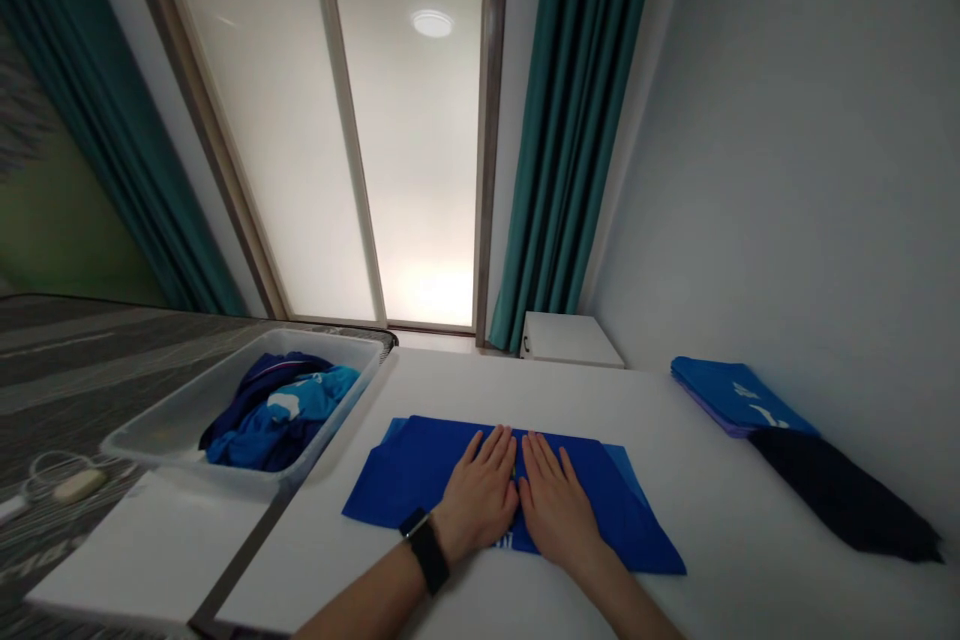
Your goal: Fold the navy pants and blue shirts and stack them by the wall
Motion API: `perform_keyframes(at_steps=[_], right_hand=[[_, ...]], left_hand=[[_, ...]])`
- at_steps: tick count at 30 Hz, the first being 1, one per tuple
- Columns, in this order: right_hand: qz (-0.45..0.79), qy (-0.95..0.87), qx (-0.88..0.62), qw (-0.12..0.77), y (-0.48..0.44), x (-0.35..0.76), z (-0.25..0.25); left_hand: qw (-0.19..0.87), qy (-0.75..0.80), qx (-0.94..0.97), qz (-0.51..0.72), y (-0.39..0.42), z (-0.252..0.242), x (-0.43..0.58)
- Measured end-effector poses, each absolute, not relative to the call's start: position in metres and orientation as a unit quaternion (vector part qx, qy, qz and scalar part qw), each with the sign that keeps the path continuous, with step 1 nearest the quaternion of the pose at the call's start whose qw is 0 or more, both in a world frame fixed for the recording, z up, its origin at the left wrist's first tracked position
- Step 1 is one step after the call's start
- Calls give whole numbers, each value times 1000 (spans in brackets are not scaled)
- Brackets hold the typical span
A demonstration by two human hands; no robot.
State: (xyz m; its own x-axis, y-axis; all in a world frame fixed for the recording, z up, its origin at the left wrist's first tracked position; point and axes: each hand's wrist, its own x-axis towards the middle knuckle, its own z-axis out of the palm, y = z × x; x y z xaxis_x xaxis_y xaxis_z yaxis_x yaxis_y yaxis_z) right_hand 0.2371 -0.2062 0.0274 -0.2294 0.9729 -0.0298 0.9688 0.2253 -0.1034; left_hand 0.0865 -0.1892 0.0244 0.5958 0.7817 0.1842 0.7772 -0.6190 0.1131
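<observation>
A blue garment (420,480) lies spread flat on the white table (712,520) in front of me. My left hand (480,495) rests flat on its middle with fingers stretched out; a black watch sits on that wrist. My right hand (555,500) lies flat right beside it, fingers also extended, touching the cloth. Neither hand grips anything.
A clear plastic bin (180,420) with crumpled blue clothes (277,410) stands at the left. Folded blue garments (735,395) and a dark folded one (840,500) lie at the right by the wall. A bed with a cable lies far left; a white cabinet (566,340) stands behind.
</observation>
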Motion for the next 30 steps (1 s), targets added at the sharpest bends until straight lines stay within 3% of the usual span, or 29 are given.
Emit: perform_keyframes(at_steps=[12,30], right_hand=[[48,-763,-643,39,-205,253,15],[-11,-712,-700,61,-201,331,-18]], left_hand=[[23,487,864,125,-182,18,64],[-49,559,821,105,-161,-3,-38]])
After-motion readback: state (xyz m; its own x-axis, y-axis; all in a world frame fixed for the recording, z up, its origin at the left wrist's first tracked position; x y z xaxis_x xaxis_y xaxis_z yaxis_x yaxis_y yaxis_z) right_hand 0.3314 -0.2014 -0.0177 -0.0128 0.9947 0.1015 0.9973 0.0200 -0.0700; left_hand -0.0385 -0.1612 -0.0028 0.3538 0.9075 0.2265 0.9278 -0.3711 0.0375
